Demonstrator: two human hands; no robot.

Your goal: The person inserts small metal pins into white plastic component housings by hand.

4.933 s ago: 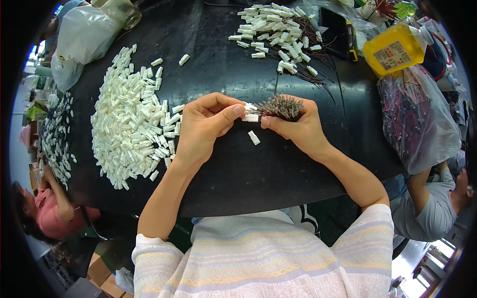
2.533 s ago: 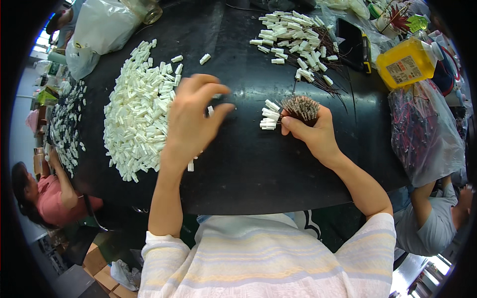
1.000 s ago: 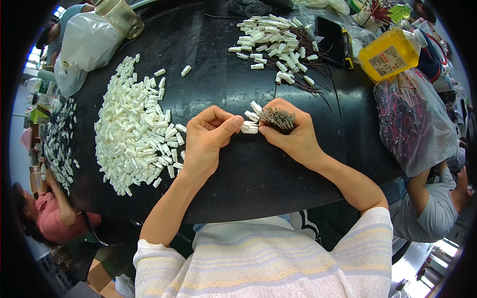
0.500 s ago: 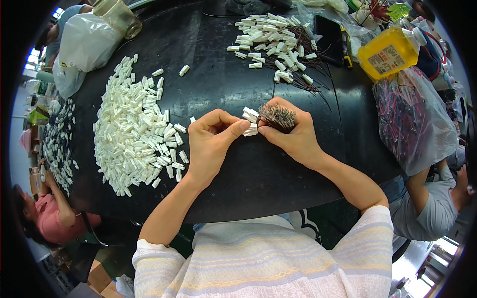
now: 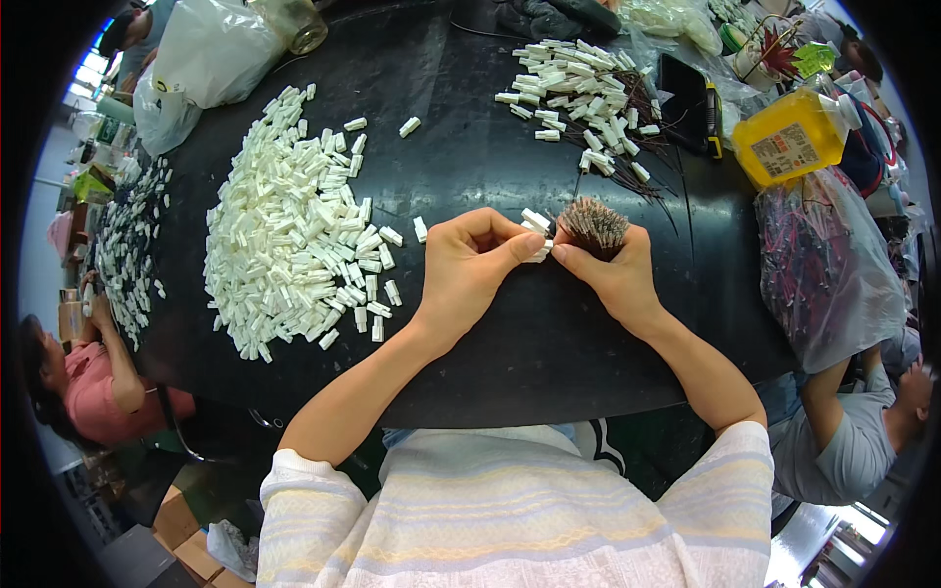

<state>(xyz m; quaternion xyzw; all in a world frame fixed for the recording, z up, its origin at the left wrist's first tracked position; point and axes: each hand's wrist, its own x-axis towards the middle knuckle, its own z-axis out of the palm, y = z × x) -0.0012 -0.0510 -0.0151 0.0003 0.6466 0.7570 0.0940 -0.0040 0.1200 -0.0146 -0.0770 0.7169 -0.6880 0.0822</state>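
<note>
Over the middle of the black table (image 5: 510,353), my two hands are close together. The fingers of my left hand (image 5: 469,269) are pinched at small white plastic connector housings (image 5: 536,220) that sit between the hands; its fingertips partly hide them. My right hand (image 5: 619,274) is wrapped round a bundle of thin dark wires (image 5: 594,227), whose many pale tips point up. Some of the white housings appear to touch or join this bundle, but the exact contact is too small to tell. A large pile of loose white connectors (image 5: 284,225) spreads to the left of my left hand.
Beyond my right hand lies a heap of white connectors with dark wires (image 5: 578,83). A phone (image 5: 683,103), a yellow-and-black cutter (image 5: 714,122), a yellow liquid bottle (image 5: 789,137) and a clear bag of wires (image 5: 828,265) line the right. People sit at both sides.
The whole view has shifted, so the table and piles appear farther right. My hands keep nearly the same place over the table, left fingers still pinched and right hand still round the wire bundle.
</note>
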